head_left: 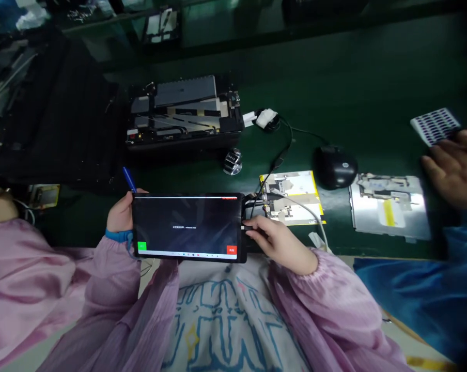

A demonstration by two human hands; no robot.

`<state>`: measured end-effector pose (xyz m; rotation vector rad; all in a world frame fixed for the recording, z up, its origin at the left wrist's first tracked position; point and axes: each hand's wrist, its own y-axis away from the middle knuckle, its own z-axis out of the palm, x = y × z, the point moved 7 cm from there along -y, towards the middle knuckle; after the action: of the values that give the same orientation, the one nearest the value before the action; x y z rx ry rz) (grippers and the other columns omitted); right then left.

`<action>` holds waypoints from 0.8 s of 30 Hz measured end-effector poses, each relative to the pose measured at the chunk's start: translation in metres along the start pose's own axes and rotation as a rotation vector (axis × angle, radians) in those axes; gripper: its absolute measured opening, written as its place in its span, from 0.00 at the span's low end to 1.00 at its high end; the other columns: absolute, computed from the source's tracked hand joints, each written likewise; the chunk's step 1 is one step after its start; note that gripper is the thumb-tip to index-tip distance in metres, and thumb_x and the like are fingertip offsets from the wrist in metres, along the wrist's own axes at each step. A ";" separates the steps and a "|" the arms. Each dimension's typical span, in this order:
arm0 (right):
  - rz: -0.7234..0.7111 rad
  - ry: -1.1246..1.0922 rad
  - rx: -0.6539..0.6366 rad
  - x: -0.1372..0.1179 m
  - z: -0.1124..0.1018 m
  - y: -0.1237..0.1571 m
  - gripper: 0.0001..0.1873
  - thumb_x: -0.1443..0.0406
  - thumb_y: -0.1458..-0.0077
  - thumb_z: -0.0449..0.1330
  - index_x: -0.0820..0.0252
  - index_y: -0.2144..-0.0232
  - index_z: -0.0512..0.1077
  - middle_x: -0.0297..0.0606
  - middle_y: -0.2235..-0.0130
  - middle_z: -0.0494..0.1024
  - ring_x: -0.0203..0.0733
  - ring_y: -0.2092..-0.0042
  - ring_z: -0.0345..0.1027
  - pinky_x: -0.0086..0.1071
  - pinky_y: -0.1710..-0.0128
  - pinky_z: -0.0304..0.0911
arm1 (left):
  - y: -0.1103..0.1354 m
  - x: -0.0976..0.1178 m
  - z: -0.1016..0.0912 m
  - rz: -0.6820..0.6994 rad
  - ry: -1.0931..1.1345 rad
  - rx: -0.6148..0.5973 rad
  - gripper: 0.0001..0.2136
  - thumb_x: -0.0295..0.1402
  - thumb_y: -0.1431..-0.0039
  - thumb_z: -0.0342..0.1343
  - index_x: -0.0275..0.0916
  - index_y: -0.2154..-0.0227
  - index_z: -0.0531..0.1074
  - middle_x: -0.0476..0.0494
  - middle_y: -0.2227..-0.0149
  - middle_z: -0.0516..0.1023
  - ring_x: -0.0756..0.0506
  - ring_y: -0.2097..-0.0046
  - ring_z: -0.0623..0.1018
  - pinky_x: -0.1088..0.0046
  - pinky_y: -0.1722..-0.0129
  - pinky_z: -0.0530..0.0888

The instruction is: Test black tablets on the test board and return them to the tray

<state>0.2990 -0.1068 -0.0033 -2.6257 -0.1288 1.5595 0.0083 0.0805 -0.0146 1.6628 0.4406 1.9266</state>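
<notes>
We're working at the green counter point(373, 88), holding a black tablet point(187, 227) over its near edge, with an opened electronic device point(183, 111) and a black mouse point(334, 166) beyond. Our left grip point(121, 214) is closing on the tablet's edge, pinching a blue pen point(129, 180); our right grip point(278, 242) is clasping the opposite edge beside a white cable point(301, 206).

Lilac-pink smock, thin crinkled fabric: L sleeve point(63, 268) & R sleeve point(322, 294) full, gathered at elasticated cuffs. Blue wrist band point(118, 236) at L cuff. L hand point(121, 216) & R hand point(280, 243) bare. Front: white cloth point(229, 325) w/ blue line print, sm. yellow mark
</notes>
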 end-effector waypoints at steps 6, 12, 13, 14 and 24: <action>-0.050 0.058 0.017 -0.003 -0.001 0.002 0.05 0.69 0.39 0.51 0.58 0.63 0.67 0.41 0.64 0.79 0.40 0.63 0.75 0.30 0.66 0.69 | -0.002 0.002 -0.002 0.010 -0.075 0.007 0.18 0.39 0.35 0.42 0.37 0.70 0.74 0.46 0.75 0.76 0.48 0.74 0.74 0.72 0.72 0.71; -0.027 0.202 0.021 -0.006 0.004 0.003 0.07 0.70 0.39 0.49 0.59 0.62 0.67 0.42 0.65 0.78 0.42 0.65 0.74 0.33 0.67 0.68 | -0.002 0.007 -0.001 0.054 -0.129 -0.005 0.16 0.39 0.37 0.45 0.39 0.71 0.74 0.46 0.78 0.75 0.43 0.68 0.77 0.68 0.67 0.73; -0.031 0.211 0.012 -0.007 0.005 0.003 0.07 0.70 0.39 0.49 0.59 0.62 0.66 0.42 0.65 0.78 0.42 0.65 0.74 0.33 0.67 0.68 | -0.002 0.007 0.000 0.054 -0.124 -0.005 0.16 0.39 0.37 0.45 0.39 0.72 0.74 0.46 0.78 0.75 0.42 0.67 0.77 0.67 0.66 0.73; -0.036 0.215 0.007 -0.007 0.006 0.003 0.06 0.70 0.39 0.49 0.59 0.63 0.66 0.42 0.65 0.78 0.43 0.65 0.74 0.33 0.67 0.68 | -0.001 0.006 0.001 0.047 -0.117 -0.003 0.16 0.38 0.37 0.44 0.39 0.72 0.74 0.46 0.79 0.74 0.42 0.66 0.77 0.67 0.65 0.73; -0.057 0.187 0.078 -0.009 0.000 0.008 0.06 0.71 0.40 0.50 0.58 0.63 0.65 0.41 0.64 0.78 0.41 0.65 0.74 0.31 0.68 0.69 | 0.000 0.003 -0.002 -0.014 -0.075 0.090 0.21 0.32 0.34 0.34 0.38 0.71 0.74 0.46 0.77 0.76 0.44 0.68 0.77 0.69 0.67 0.73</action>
<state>0.2946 -0.1156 0.0035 -2.6645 -0.1256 1.2676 0.0058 0.0827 -0.0124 1.7779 0.5152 1.8519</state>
